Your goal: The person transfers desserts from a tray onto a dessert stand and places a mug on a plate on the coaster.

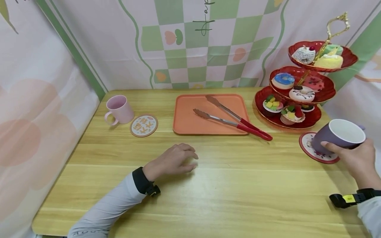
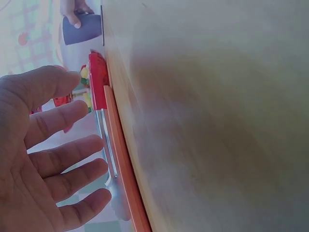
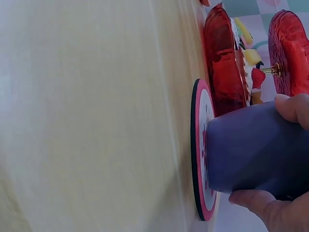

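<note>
My right hand [image 1: 358,158] grips a purple mug [image 1: 322,137] with a white inside, thumb on the near side and fingers partly hidden behind it. The mug stands at a round, red-rimmed coaster [image 1: 306,142]; in the right wrist view the mug's base [image 3: 215,154] meets the coaster's patterned face [image 3: 203,104] or is very close to it. My left hand [image 1: 174,160] is over the middle of the wooden table, holding nothing. Its fingers are spread and slightly bent in the left wrist view, where the palm [image 2: 24,193] shows.
An orange tray [image 1: 184,115] carries red-handled tongs [image 1: 253,129] that overhang its right corner. A three-tier red stand [image 1: 315,124] with toy cakes rises at the back right, close to the purple mug. A pink mug [image 1: 123,110] and a second coaster [image 1: 144,125] are at the left.
</note>
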Motion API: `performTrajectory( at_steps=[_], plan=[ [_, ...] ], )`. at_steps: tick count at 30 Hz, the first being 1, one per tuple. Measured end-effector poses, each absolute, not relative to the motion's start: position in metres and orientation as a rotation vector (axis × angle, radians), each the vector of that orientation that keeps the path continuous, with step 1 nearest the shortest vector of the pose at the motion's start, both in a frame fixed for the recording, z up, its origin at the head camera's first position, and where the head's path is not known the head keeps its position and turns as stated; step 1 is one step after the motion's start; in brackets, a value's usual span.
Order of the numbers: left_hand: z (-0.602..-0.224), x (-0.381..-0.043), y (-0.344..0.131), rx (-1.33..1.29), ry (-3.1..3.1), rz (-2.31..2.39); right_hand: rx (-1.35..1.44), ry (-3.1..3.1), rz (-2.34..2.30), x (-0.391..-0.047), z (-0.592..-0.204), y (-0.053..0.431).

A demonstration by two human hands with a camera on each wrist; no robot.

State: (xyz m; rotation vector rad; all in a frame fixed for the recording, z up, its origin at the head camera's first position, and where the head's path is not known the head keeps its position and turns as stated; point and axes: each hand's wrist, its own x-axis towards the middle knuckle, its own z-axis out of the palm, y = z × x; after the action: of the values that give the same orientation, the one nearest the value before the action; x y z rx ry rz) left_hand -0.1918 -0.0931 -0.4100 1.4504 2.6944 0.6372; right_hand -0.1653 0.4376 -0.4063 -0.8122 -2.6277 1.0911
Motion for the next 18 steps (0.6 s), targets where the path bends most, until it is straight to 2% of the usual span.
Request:
performTrajectory(
  at_steps=[12, 18],
  plan=[
    [-0.411, -0.193, -0.093, 1.466, 2.691, 0.645, -0.809, -2.606, 1.095, -0.168, -0.418, 0.447],
    [-0.411, -0.195, -0.094, 1.463, 2.698, 0.644, -0.720, -2.629, 1.074, -0.164, -0.409, 0.436]
  ],
)
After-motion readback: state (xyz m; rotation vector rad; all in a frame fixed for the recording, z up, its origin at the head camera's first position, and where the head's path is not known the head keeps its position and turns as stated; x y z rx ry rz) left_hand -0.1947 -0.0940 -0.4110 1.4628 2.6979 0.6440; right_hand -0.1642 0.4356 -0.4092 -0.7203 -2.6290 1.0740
